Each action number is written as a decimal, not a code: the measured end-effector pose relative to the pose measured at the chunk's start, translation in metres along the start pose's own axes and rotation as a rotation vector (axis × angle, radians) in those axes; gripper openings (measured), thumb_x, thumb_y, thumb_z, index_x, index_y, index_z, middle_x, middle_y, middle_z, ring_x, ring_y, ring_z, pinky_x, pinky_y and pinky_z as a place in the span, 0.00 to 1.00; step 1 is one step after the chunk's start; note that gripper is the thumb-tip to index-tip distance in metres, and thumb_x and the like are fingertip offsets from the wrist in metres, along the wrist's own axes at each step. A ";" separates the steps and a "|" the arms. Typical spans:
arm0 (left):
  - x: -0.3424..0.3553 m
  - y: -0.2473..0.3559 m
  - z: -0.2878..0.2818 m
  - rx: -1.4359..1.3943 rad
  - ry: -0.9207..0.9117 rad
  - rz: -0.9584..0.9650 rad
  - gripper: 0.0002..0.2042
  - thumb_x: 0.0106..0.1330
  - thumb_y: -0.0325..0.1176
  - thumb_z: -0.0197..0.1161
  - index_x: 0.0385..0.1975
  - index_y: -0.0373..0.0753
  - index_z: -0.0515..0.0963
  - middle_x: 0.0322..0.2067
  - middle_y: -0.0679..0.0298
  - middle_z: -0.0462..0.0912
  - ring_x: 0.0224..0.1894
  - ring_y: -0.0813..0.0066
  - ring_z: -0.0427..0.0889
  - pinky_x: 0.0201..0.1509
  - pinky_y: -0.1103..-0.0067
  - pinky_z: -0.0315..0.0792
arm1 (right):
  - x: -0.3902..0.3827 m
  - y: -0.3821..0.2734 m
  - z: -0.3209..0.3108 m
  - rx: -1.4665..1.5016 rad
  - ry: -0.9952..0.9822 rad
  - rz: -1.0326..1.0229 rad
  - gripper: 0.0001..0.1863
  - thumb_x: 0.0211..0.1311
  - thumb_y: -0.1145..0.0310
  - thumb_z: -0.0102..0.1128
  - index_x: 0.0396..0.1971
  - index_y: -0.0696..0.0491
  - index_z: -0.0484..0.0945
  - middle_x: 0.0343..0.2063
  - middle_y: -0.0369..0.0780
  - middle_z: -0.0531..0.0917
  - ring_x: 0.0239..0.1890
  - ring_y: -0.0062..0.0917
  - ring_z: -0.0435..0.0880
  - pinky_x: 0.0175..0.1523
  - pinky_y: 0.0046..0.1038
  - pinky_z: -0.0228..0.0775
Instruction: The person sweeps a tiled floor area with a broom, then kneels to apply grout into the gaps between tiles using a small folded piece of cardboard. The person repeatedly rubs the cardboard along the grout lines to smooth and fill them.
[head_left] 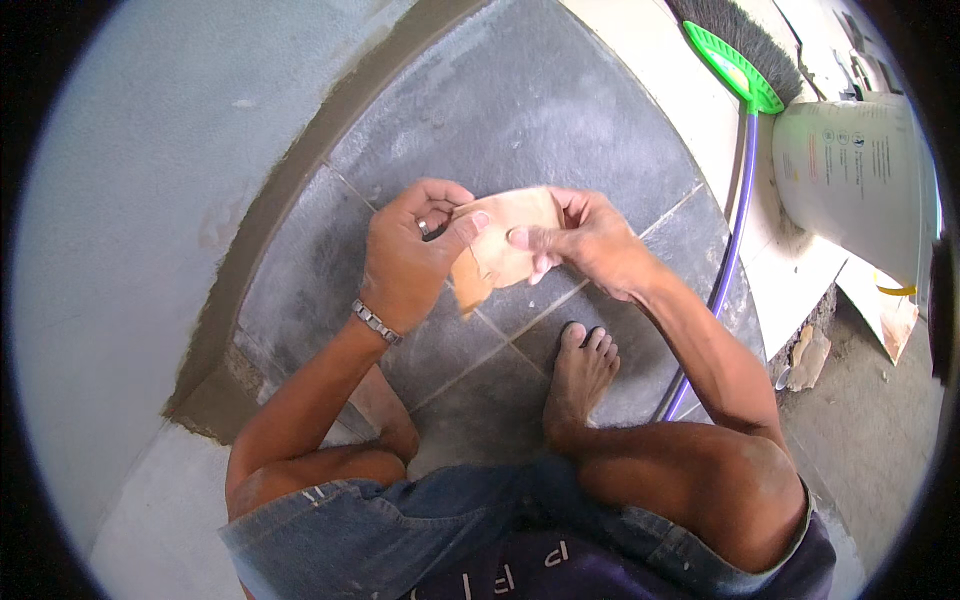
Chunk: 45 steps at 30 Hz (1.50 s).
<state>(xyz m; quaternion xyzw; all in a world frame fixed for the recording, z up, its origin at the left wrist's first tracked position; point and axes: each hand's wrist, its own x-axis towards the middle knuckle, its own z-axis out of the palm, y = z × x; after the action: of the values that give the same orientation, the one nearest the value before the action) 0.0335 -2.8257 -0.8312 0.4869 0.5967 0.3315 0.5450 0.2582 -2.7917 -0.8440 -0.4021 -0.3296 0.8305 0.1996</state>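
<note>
Sheet (500, 260) in both half-closed hands (405, 260)

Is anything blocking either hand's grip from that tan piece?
Nothing visible is: the left hand and right hand both hold the tan piece directly, thumbs on its face. The broom and bucket are off to the right, not in between.

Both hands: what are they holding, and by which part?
A thin tan sheet: the left hand pinches its upper left, the right hand its right side.
</note>
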 end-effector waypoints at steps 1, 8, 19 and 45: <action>0.000 0.001 0.001 -0.034 0.039 -0.023 0.13 0.65 0.24 0.67 0.48 0.32 0.76 0.36 0.61 0.85 0.41 0.78 0.84 0.40 0.82 0.80 | 0.001 -0.002 0.000 -0.036 0.087 0.022 0.12 0.64 0.71 0.68 0.43 0.60 0.80 0.26 0.36 0.83 0.27 0.16 0.82 0.34 0.20 0.78; -0.010 0.008 0.003 -0.345 -0.229 -0.483 0.18 0.72 0.37 0.61 0.54 0.32 0.74 0.40 0.58 0.84 0.37 0.74 0.86 0.34 0.79 0.84 | 0.002 -0.001 0.004 0.183 0.109 0.045 0.08 0.63 0.71 0.69 0.38 0.58 0.82 0.30 0.36 0.84 0.27 0.17 0.82 0.38 0.22 0.83; -0.013 0.000 0.000 -0.384 -0.348 -0.245 0.10 0.70 0.29 0.57 0.45 0.31 0.79 0.43 0.51 0.84 0.37 0.66 0.88 0.34 0.75 0.85 | -0.007 0.022 -0.011 0.402 -0.134 0.022 0.06 0.67 0.77 0.60 0.39 0.59 0.84 0.36 0.42 0.85 0.34 0.22 0.85 0.42 0.26 0.84; -0.011 0.012 -0.017 0.096 -0.426 -0.261 0.17 0.69 0.42 0.64 0.46 0.33 0.85 0.29 0.62 0.87 0.30 0.84 0.80 0.34 0.81 0.74 | -0.019 -0.025 -0.007 -0.477 -0.026 -0.060 0.09 0.64 0.68 0.68 0.34 0.60 0.86 0.27 0.37 0.86 0.31 0.19 0.82 0.38 0.31 0.76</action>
<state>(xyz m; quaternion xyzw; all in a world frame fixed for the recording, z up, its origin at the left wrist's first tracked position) 0.0188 -2.8300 -0.8137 0.4898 0.5414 0.1195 0.6728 0.2768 -2.7831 -0.8189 -0.4173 -0.5306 0.7281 0.1193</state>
